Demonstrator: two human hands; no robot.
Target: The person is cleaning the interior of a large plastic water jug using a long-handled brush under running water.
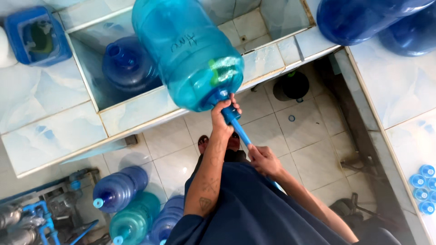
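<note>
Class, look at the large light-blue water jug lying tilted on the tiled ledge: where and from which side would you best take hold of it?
Probably at the neck of the jug, from below: the neck points down toward the person, is narrow enough to wrap, and the left hand already grips there. The smooth, wide body offers no handle.

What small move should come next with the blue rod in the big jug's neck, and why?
Probably a short push of the blue rod deeper into the light-blue water jug. The left hand grips the jug's neck, steadying it tilted on the tiled basin edge; the right hand holds the rod lower down, with much of it outside the mouth.
</note>
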